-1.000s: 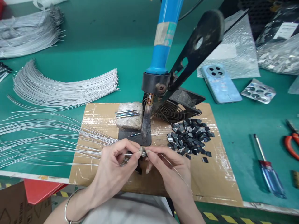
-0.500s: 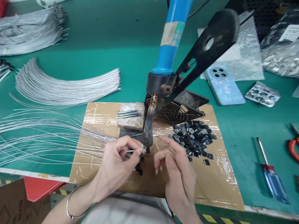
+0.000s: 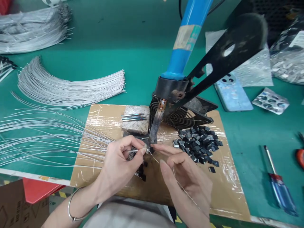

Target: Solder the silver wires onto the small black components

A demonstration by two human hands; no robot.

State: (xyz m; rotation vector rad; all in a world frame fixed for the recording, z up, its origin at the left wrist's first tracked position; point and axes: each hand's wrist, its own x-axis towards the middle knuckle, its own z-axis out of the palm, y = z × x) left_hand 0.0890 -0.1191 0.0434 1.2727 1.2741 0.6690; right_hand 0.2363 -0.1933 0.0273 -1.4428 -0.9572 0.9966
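My left hand pinches a thin grey wire between thumb and fingertips, right under the tip of the blue-handled soldering iron. My right hand is beside it, its index fingertip close to the wire end and the iron tip. A fine strand of solder wire runs from the tip area across my right hand, whose fingers are curled around it. Black connectors with wires lie under and beside my left hand. A worn block behind it bears several short metal-tipped pieces.
Black connectors are heaped on the cardboard, near a black fan. Grey wire bundles lie left. A phone, a blister pack and a screwdriver lie right. The iron's black bracket reaches over the table.
My right hand has moved in toward the iron tip, and the solder strand now reaches it. The whole view has shifted slightly; my left hand keeps its pinch.
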